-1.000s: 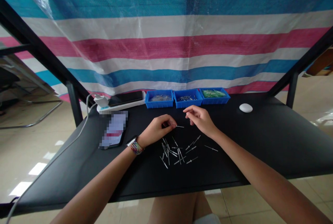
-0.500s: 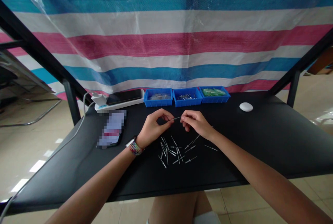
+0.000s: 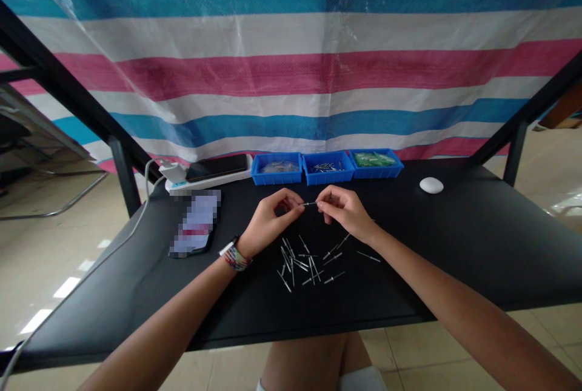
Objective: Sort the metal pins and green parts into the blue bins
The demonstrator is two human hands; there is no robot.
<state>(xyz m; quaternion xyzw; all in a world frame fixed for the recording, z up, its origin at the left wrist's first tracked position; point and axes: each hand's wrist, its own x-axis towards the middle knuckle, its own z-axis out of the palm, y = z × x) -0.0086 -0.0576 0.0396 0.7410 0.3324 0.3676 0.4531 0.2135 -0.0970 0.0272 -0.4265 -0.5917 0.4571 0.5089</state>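
Both hands, left (image 3: 268, 221) and right (image 3: 346, 212), pinch one thin metal pin (image 3: 310, 203) by its ends above the worktop (image 3: 454, 245). It looks light, stiff, slippery; fingertip grip suits.

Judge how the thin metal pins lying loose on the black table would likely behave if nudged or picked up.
The pins look like slim, straight metal rods, so probably stiff and light. Their round shafts suggest they would roll or scatter on the smooth table. Both hands, left hand and right hand, pinch one pin by fingertips, hinting they are fiddly to grip.
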